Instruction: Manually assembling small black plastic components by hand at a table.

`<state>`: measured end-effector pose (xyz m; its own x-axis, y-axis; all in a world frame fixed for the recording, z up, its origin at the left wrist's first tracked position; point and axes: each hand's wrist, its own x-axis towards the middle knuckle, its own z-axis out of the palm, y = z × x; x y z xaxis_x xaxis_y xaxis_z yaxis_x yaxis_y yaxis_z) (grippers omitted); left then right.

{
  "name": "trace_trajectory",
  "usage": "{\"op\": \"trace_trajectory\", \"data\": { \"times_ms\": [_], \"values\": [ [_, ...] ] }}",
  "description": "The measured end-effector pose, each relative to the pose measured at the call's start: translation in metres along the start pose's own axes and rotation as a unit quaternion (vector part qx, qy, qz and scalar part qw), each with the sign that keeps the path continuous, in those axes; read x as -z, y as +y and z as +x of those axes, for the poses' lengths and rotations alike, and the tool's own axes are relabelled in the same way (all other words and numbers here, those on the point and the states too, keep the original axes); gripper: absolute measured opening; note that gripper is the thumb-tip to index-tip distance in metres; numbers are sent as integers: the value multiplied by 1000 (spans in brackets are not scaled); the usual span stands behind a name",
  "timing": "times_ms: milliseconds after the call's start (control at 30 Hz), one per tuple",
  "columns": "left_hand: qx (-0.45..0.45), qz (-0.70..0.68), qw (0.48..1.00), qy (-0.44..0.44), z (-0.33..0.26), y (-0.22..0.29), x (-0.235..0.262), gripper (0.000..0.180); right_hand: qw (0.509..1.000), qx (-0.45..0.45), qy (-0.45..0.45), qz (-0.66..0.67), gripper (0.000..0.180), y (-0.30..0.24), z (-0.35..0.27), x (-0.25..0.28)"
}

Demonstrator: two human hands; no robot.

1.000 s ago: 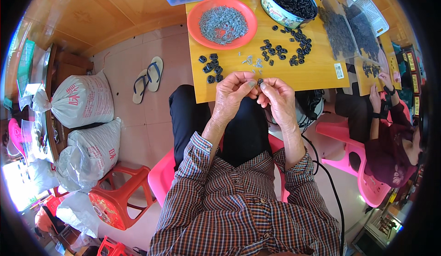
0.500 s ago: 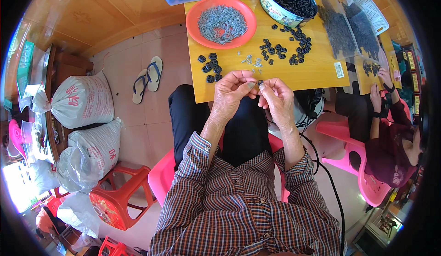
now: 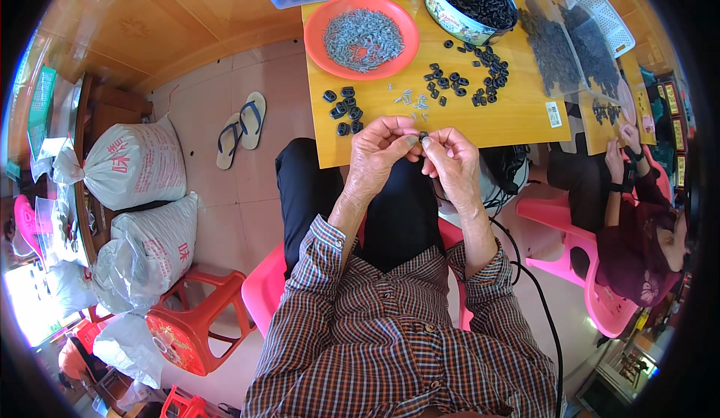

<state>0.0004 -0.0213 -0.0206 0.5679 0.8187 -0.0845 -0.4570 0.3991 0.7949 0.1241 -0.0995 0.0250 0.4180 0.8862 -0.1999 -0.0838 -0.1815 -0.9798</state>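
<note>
Both my hands meet at the near edge of the yellow table (image 3: 480,129), fingertips close together. My right hand (image 3: 450,154) pinches a small black plastic part (image 3: 424,135) between thumb and forefinger. My left hand (image 3: 384,148) is closed in a pinch beside it; what sits in its fingertips is too small to make out. Just beyond my hands lie several loose grey screws (image 3: 414,98). Left of them is a cluster of black plastic pieces (image 3: 348,108), and farther right a wider scatter of small black pieces (image 3: 487,80).
An orange plate (image 3: 315,58) heaped with grey screws stands at the back left. A round tin (image 3: 450,20) of black parts is behind, with a clear bin (image 3: 551,50) of black parts to its right. Another person's hands (image 3: 622,152) work at far right. A black cable (image 3: 544,290) hangs beside me.
My hands stay in almost the same place, with only slight finger movement at the black part. At far right the other person's hand has shifted a little.
</note>
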Motion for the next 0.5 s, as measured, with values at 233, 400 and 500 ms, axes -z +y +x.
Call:
{"op": "trace_trajectory", "data": {
  "times_ms": [233,400,500],
  "values": [
    [-19,23,999,11,0,-3,-1,18,998,51,13,-38,10,3,0,-1],
    [-31,37,999,5,0,-5,1,17,993,88,26,-68,7,2,-1,-4],
    [-39,43,998,-6,0,-6,1,16,992,88,19,-83,6,3,-2,-4]
  ]
}}
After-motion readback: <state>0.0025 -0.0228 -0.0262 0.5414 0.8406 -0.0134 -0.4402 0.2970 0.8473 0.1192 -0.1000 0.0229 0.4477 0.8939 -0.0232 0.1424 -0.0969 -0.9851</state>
